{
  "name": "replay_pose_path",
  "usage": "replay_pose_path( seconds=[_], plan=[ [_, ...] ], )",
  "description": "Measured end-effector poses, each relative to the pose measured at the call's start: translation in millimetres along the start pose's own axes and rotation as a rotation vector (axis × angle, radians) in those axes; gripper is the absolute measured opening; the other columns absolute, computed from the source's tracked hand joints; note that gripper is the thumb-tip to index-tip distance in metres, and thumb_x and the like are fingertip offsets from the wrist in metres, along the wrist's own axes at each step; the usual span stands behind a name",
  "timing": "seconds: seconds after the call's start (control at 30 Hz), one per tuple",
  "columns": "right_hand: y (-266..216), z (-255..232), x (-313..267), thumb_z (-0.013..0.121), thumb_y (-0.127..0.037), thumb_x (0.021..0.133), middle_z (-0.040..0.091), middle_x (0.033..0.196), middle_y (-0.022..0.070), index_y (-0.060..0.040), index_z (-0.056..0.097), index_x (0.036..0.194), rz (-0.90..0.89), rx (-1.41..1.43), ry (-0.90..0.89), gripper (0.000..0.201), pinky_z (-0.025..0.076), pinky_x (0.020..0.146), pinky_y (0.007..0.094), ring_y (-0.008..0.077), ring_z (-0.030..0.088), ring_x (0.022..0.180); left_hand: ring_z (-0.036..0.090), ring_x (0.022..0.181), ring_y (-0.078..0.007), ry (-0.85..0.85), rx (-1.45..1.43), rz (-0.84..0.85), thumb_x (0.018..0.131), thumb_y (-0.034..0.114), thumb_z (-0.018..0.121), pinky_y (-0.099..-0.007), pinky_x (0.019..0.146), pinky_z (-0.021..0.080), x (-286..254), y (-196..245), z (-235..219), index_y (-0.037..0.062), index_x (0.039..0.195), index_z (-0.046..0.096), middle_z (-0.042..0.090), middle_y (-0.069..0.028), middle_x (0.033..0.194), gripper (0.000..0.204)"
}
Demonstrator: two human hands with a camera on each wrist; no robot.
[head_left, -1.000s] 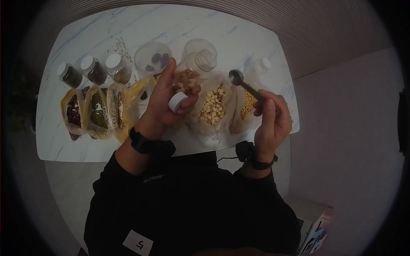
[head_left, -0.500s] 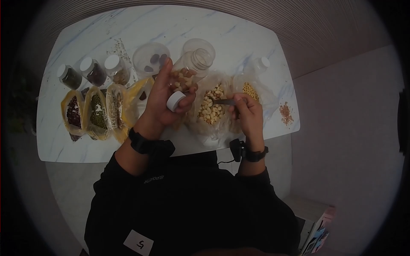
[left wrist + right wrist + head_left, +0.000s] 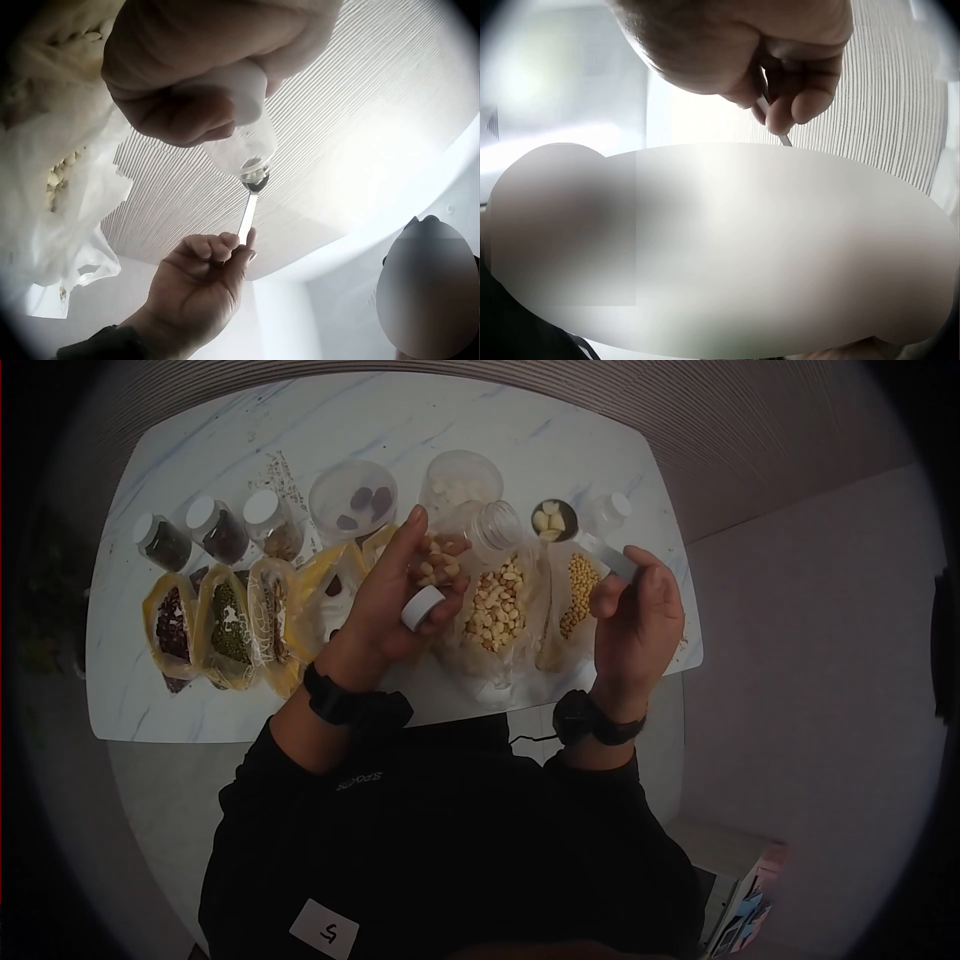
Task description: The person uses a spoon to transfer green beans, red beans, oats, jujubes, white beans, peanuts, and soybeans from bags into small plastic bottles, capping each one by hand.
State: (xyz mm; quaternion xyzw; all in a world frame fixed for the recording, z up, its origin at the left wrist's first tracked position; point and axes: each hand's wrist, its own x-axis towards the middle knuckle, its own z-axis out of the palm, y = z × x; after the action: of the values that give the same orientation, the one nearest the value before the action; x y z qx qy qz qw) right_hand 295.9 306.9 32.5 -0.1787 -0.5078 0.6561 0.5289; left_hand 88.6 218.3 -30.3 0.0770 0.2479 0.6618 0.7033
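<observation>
My left hand [image 3: 375, 605] holds a clear jar [image 3: 492, 528] tilted, its open mouth facing right, with pale brown nut-like pieces inside. The same hand's lower fingers hold a white lid [image 3: 422, 607]. To the right, my right hand [image 3: 640, 630] pinches the handle of a metal spoon [image 3: 608, 557]. Several cream-coloured pieces lie in the spoon's round bowl, just right of the jar mouth. Below the jar stands an open plastic bag of similar pieces [image 3: 495, 610]. A bag of small yellow beans [image 3: 580, 595] stands left of my right hand. Blur hides most of the right wrist view.
Three white-lidded jars [image 3: 213, 525] stand at the back left, behind yellow-edged bags [image 3: 232, 625] of beans. Two round clear containers [image 3: 460, 472] sit at the back, one with dark pieces. Another small white-capped jar [image 3: 608, 512] stands at the right. Crumbs lie on the marbled table [image 3: 550, 430].
The right hand dipped the spoon into the bag of cream-coloured pieces, then lifted it out loaded, up and right. The left hand's jar has swung its mouth slightly right.
</observation>
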Motion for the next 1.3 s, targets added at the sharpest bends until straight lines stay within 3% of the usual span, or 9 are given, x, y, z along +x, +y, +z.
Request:
replay_pose_path(
  seconds=[0.13, 0.3, 0.43, 0.5, 0.63, 0.8, 0.97, 1.2, 1.3],
  plan=[
    [6, 15, -6, 0.051, -0.02, 0.101, 0.065, 0.085, 0.01, 0.0047, 0.061, 0.114, -0.132, -0.315, -0.078, 0.03, 0.048, 0.066, 0.0233, 0.0123, 0.058, 0.069, 0.048, 0.046, -0.0124, -0.002, -0.005, -0.007, 0.09, 0.065, 0.049, -0.021, 0.035, 0.034, 1, -2, -1, 0.0087, 0.108, 0.058, 0.058, -0.0084, 0.073, 0.06],
    [0, 26, -11, 0.056, -0.013, 0.097, 0.063, 0.082, 0.0098, 0.0037, 0.066, 0.106, -0.609, -0.855, -0.191, 0.022, 0.048, 0.061, 0.0239, 0.014, 0.06, 0.068, 0.048, 0.046, -0.0123, -0.015, -0.056, -0.018, 0.091, 0.064, 0.048, -0.0206, 0.035, 0.033, 0, -1, -3, 0.0094, 0.107, 0.058, 0.058, -0.0093, 0.074, 0.058],
    [-7, 18, -13, 0.056, -0.013, 0.097, 0.062, 0.08, 0.0093, 0.0021, 0.067, 0.102, -0.514, -0.853, -0.076, 0.02, 0.047, 0.058, 0.0252, 0.0142, 0.06, 0.067, 0.048, 0.047, -0.0128, -0.144, -0.145, 0.001, 0.092, 0.064, 0.045, -0.0205, 0.034, 0.033, 4, 1, -8, 0.01, 0.106, 0.057, 0.058, -0.0098, 0.077, 0.057],
    [-7, 9, -11, 0.057, -0.013, 0.096, 0.062, 0.081, 0.0088, -0.0002, 0.068, 0.1, -0.132, -1.122, -0.145, 0.017, 0.046, 0.058, 0.0282, 0.0163, 0.059, 0.064, 0.048, 0.048, -0.0129, -0.185, -0.201, 0.013, 0.093, 0.064, 0.043, -0.0205, 0.034, 0.033, 3, 1, -10, 0.0101, 0.105, 0.057, 0.058, -0.0099, 0.078, 0.057],
    [24, -10, -10, 0.059, -0.015, 0.094, 0.06, 0.08, 0.0111, -0.0037, 0.068, 0.1, -0.104, -1.35, -0.282, 0.015, 0.046, 0.061, 0.0328, 0.0263, 0.058, 0.065, 0.048, 0.048, -0.013, -0.181, -0.187, 0.033, 0.093, 0.064, 0.042, -0.0203, 0.034, 0.032, 4, 0, -8, 0.0103, 0.103, 0.057, 0.058, -0.0099, 0.079, 0.056],
    [38, -12, -13, 0.058, -0.017, 0.095, 0.06, 0.077, 0.0097, -0.0027, 0.068, 0.101, -0.028, -1.141, -0.318, 0.018, 0.046, 0.058, 0.0322, 0.0232, 0.058, 0.062, 0.047, 0.047, -0.0131, -0.178, -0.166, 0.032, 0.093, 0.063, 0.042, -0.0206, 0.034, 0.031, 6, 0, -10, 0.0104, 0.103, 0.056, 0.058, -0.0103, 0.079, 0.055],
    [36, -26, -11, 0.053, -0.022, 0.1, 0.062, 0.069, 0.0022, -0.0015, 0.067, 0.1, 0.439, -0.693, -0.123, 0.025, 0.041, 0.053, 0.0215, 0.0069, 0.051, 0.055, 0.047, 0.047, -0.0134, -0.155, -0.175, 0.034, 0.093, 0.063, 0.043, -0.0208, 0.035, 0.031, 5, 0, -9, 0.0108, 0.103, 0.057, 0.058, -0.0104, 0.079, 0.055],
    [28, -56, -2, 0.052, -0.022, 0.099, 0.062, 0.068, 0.0032, -0.0001, 0.065, 0.102, 0.497, -0.314, 0.013, 0.026, 0.04, 0.05, 0.0209, 0.0079, 0.051, 0.054, 0.047, 0.048, -0.0133, -0.163, -0.169, 0.037, 0.093, 0.063, 0.044, -0.0209, 0.035, 0.032, 5, 0, -10, 0.011, 0.103, 0.057, 0.058, -0.0098, 0.079, 0.055],
    [14, -47, 2, 0.05, -0.022, 0.1, 0.062, 0.069, 0.0056, 0.0035, 0.062, 0.104, 0.299, -0.029, 0.017, 0.028, 0.042, 0.051, 0.0234, 0.0098, 0.052, 0.054, 0.048, 0.048, -0.0128, -0.145, -0.147, 0.036, 0.093, 0.063, 0.044, -0.0209, 0.035, 0.032, 5, -1, -9, 0.011, 0.102, 0.057, 0.059, -0.0093, 0.078, 0.055]
  ],
)
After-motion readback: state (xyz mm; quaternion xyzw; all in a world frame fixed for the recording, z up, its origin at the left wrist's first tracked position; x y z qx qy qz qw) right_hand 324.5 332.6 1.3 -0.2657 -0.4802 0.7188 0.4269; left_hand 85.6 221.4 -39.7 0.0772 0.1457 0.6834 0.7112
